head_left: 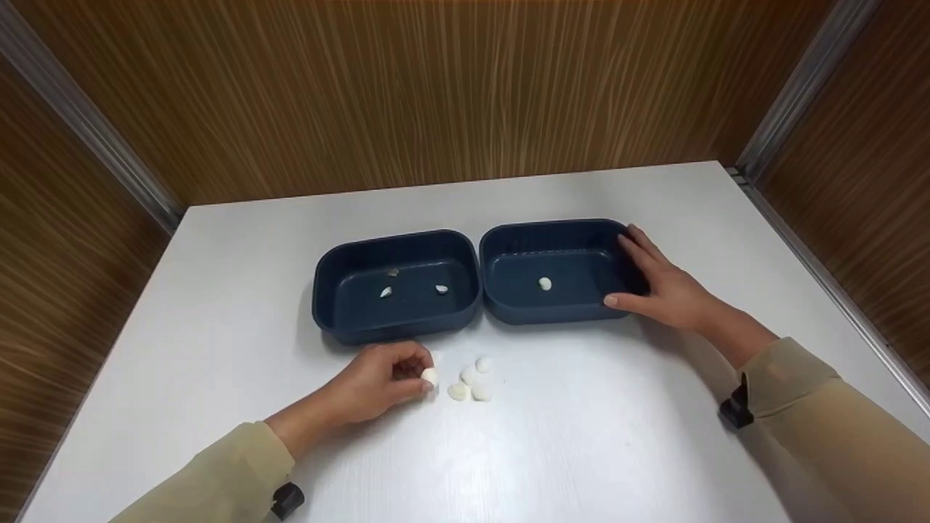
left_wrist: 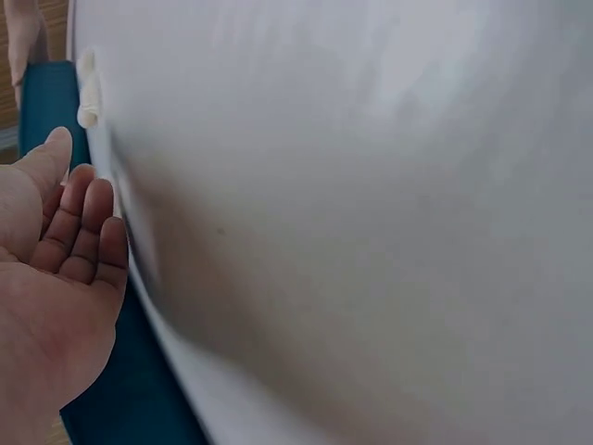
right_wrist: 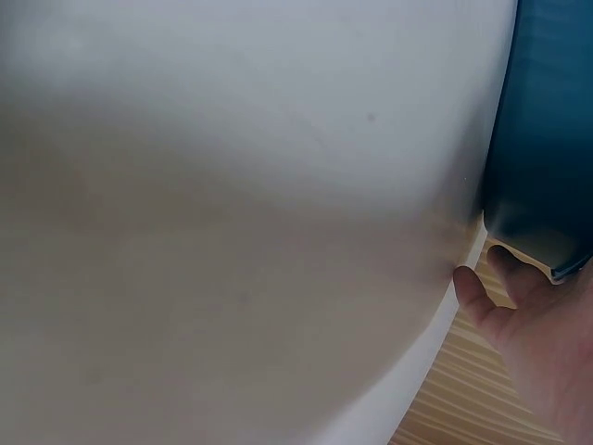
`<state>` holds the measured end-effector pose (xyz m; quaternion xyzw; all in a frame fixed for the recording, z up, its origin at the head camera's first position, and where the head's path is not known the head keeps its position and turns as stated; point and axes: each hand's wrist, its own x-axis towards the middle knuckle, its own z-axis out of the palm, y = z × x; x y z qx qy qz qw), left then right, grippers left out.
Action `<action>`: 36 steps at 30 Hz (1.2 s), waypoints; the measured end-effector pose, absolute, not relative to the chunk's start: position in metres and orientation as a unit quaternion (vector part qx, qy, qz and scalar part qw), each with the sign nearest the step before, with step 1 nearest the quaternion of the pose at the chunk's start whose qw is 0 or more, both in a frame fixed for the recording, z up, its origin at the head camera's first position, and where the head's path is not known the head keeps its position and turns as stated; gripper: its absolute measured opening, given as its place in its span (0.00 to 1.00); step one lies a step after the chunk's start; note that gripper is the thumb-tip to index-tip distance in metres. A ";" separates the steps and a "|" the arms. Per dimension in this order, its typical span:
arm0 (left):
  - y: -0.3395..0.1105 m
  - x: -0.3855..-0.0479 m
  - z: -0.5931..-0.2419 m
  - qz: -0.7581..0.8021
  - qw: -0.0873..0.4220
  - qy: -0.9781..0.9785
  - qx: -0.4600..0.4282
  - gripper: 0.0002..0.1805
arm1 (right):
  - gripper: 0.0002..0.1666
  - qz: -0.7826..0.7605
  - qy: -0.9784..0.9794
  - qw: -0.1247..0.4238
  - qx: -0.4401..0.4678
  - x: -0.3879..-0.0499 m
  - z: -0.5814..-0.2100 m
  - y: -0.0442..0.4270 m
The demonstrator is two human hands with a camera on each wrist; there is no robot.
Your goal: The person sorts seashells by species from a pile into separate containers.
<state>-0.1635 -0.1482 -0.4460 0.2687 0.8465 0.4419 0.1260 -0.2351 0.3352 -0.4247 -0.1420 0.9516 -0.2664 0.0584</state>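
Observation:
My left hand (head_left: 378, 385) pinches a small white pebble (head_left: 430, 378) between thumb and fingers, just in front of the left dark blue bin (head_left: 396, 333). In the left wrist view, that hand (left_wrist: 69, 241) hides the pebble. Beside it on the table lie several white, flattish pieces (head_left: 468, 375) that look like pebbles or shells. My right hand (head_left: 672, 290) rests against the right end of the right dark blue bin (head_left: 552, 314), thumb and fingers spread at its rim. In the right wrist view, this hand (right_wrist: 528, 315) is partly cut off by the frame.
Three small shell-like pieces (head_left: 386, 292) lie apart on the left bin's floor. One white pebble (head_left: 545, 283) sits in the right bin. Both bins stand side by side on a white table (head_left: 552, 450). Wood-grain panels (head_left: 465, 87) enclose the back and sides.

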 end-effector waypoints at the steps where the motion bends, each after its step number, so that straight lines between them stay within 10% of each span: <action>1: -0.147 -0.163 -0.443 0.442 0.125 0.847 0.269 0.08 | 0.63 -0.267 0.952 0.058 -0.142 -0.235 -0.425 0.335; 24: -0.090 -0.213 -0.354 0.426 0.029 0.833 0.352 0.08 | 0.63 -0.274 0.949 0.057 -0.144 -0.234 -0.424 0.335; 36: -0.044 -0.258 -0.355 0.410 0.067 0.852 0.319 0.12 | 0.62 -0.275 0.949 0.054 -0.141 -0.234 -0.425 0.335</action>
